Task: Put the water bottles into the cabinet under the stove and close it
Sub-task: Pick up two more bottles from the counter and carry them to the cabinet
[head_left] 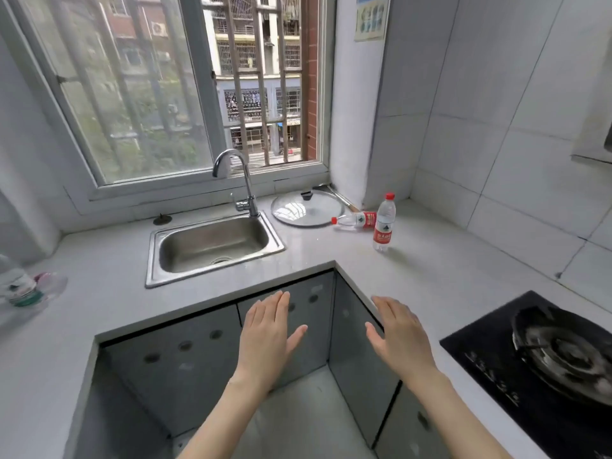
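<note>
A clear water bottle (384, 222) with a red cap and red label stands upright on the white counter in the far corner. Just behind it a second bottle (353, 220) of the same kind lies on its side, cap pointing left. My left hand (268, 336) and my right hand (402, 336) are held out flat with fingers apart, holding nothing, in front of the grey cabinet doors. The black gas stove (543, 366) sits on the counter at the right; the cabinet door (357, 366) below that counter is shut.
A steel sink (212, 246) with a curved tap is set in the counter under the window. A glass pot lid (306, 208) lies beside the bottles. At the far left edge stands another plastic bottle (16, 283), blurred.
</note>
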